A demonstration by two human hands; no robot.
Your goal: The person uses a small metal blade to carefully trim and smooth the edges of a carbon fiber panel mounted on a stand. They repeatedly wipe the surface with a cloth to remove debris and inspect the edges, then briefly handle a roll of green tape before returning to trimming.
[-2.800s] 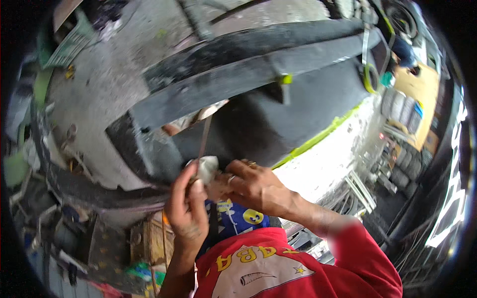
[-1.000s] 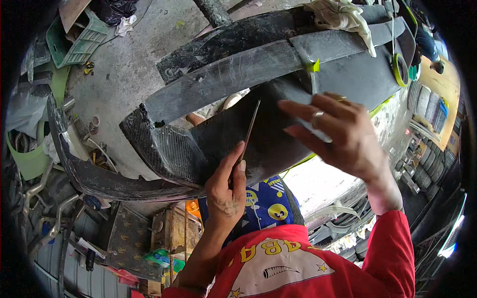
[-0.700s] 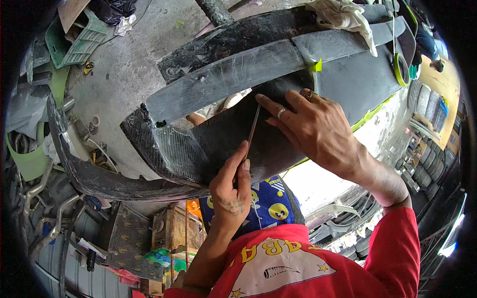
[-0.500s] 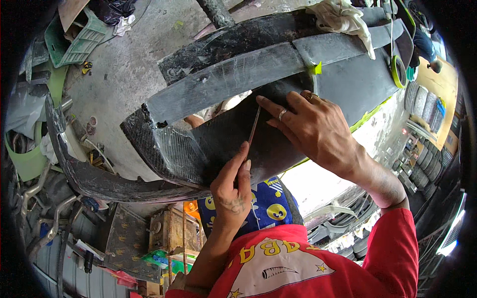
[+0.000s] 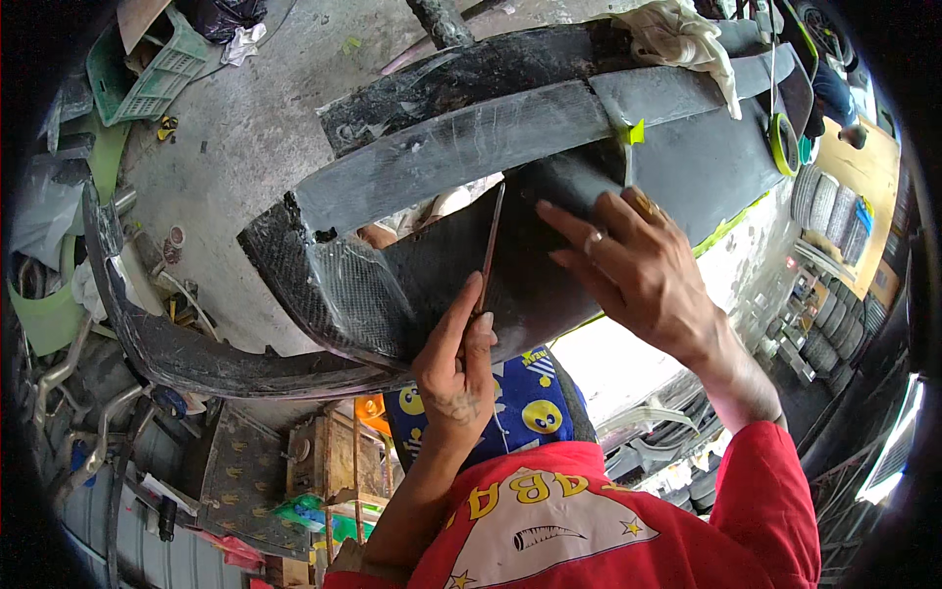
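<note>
My left hand [image 5: 453,378] pinches the lower end of a thin, narrow strip [image 5: 495,236] between thumb and fingers. The strip stands on edge or lies along the dark panel, its far end close to the panel's cut-out; its exact kind I cannot make out. My right hand [image 5: 643,275], with a ring on it, is apart from the strip, fingers spread above the dark surface, slightly blurred. Under both hands lies a large black and grey car body part [image 5: 702,167], bumper-like, with a woven texture near its left end and a long opening.
A whitish cloth [image 5: 677,44] drapes over the part's far edge. A roll of green tape [image 5: 783,143] hangs at the right. Beyond the left end are a green crate [image 5: 147,83] and a curved black trim piece [image 5: 245,378]. Stacked tyres [image 5: 829,211] stand far right.
My right hand has come away from the strip's far end, moving to the right. The strip's far end has swung slightly left, still held in my left hand.
</note>
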